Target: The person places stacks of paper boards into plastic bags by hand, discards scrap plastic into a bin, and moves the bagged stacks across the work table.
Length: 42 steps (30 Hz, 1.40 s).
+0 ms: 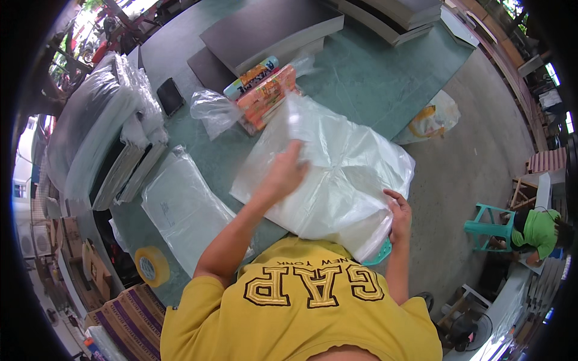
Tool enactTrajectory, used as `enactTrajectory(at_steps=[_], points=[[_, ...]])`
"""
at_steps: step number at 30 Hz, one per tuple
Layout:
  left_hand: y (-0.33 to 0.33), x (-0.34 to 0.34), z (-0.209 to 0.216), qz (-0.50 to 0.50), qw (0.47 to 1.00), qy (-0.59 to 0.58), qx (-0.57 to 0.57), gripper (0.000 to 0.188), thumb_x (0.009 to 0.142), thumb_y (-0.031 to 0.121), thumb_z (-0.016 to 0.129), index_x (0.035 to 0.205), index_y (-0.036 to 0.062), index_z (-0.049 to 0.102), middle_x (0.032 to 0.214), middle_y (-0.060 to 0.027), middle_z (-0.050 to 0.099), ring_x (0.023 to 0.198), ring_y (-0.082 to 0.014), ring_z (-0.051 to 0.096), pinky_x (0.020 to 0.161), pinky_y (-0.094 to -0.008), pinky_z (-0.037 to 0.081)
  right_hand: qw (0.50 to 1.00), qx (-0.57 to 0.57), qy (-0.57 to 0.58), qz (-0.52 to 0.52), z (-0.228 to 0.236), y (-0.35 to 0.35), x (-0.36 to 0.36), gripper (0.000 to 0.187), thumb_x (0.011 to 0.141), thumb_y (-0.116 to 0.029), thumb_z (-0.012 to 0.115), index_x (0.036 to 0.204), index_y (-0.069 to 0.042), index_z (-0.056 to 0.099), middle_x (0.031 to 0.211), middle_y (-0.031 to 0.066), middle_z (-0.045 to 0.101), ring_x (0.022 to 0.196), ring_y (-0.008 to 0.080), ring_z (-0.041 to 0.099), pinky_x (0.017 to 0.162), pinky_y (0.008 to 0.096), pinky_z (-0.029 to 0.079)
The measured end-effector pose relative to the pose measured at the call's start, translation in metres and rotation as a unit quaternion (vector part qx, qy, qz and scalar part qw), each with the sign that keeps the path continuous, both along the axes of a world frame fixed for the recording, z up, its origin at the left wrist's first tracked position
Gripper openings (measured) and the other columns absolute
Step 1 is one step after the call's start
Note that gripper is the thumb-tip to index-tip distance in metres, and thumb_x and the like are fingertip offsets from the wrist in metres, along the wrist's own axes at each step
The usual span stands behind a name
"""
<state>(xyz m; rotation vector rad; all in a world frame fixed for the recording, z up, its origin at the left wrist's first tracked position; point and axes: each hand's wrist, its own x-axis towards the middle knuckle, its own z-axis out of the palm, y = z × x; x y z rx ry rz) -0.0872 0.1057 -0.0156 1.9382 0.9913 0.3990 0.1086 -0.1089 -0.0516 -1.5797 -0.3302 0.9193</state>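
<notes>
A large translucent white plastic bag [361, 162], creased and puffed up, spreads over the table's near edge in front of me. My right hand [398, 215] is closed on its right edge, thumb and fingers pinching the film. Over the bag's left half is my left hand [286, 174], smeared by motion, so its fingers do not show clearly. A blurred whitish patch lies just beyond those fingers. Behind the bag sits an orange patterned packet [265, 96] in clear wrap, beside a colourful roll-shaped pack [250, 78].
Flat clear bags [183, 207] lie on the green table [361, 84], near a yellow tape roll [152, 266]. Plastic-wrapped stacks [108, 132] stand at left, thick dark slabs [271, 30] at the back. A person in green [539, 233] is beside a teal stool [484, 225] at right.
</notes>
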Motion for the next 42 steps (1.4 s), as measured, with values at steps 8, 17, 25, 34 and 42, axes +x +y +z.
enactTrajectory(at_steps=[8,17,25,34,42], points=[[-0.040,0.035,0.017,-0.254,0.965,-0.058,-0.020,0.046,0.078,0.029,0.059,0.116,0.0053,0.046,0.114,-0.0169,0.049,0.108,-0.0304,0.043,0.092,-0.0372,0.034,0.964,0.054,0.228,-0.128,-0.016,-0.005,0.001,0.051,0.085,-0.044,0.043,0.110,0.000,0.049,0.104,0.0114,0.055,0.090,0.0205,0.054,0.081,0.0312,0.042],[0.021,-0.046,-0.095,0.120,0.931,0.133,0.316,0.049,0.079,0.028,0.054,0.118,0.0019,0.042,0.119,-0.0181,0.041,0.112,-0.0349,0.036,0.095,-0.0440,0.026,0.982,-0.008,0.140,-0.125,-0.025,-0.016,0.008,0.033,0.077,-0.015,0.062,0.104,0.002,0.052,0.095,0.0095,0.059,0.082,0.0178,0.056,0.071,0.0315,0.046],[0.024,-0.048,-0.096,0.199,0.908,0.141,0.342,0.051,0.076,0.031,0.058,0.113,-0.0018,0.045,0.109,-0.0184,0.046,0.102,-0.0336,0.042,0.087,-0.0429,0.032,0.977,-0.004,0.093,-0.192,-0.035,-0.021,0.002,0.038,0.078,-0.015,0.060,0.109,0.004,0.047,0.102,0.0149,0.055,0.087,0.0221,0.055,0.077,0.0334,0.045],[0.042,-0.049,-0.083,0.208,0.944,0.160,0.201,0.043,0.068,0.032,0.066,0.093,-0.0006,0.055,0.091,-0.0177,0.056,0.089,-0.0335,0.051,0.076,-0.0393,0.040,0.925,0.057,0.348,-0.140,-0.052,-0.025,0.006,0.054,0.075,-0.020,0.065,0.119,0.000,0.041,0.115,0.0131,0.051,0.102,0.0260,0.051,0.090,0.0384,0.040],[0.046,-0.069,-0.076,0.201,0.978,-0.055,-0.005,0.025,0.073,0.008,0.061,0.091,-0.0059,0.054,0.079,-0.0116,0.059,0.068,-0.0165,0.054,0.064,-0.0278,0.044,0.989,0.057,0.124,0.063,0.011,-0.017,0.015,0.062,0.070,-0.006,0.064,0.123,0.001,0.033,0.112,0.0099,0.050,0.102,0.0193,0.049,0.086,0.0304,0.039]])
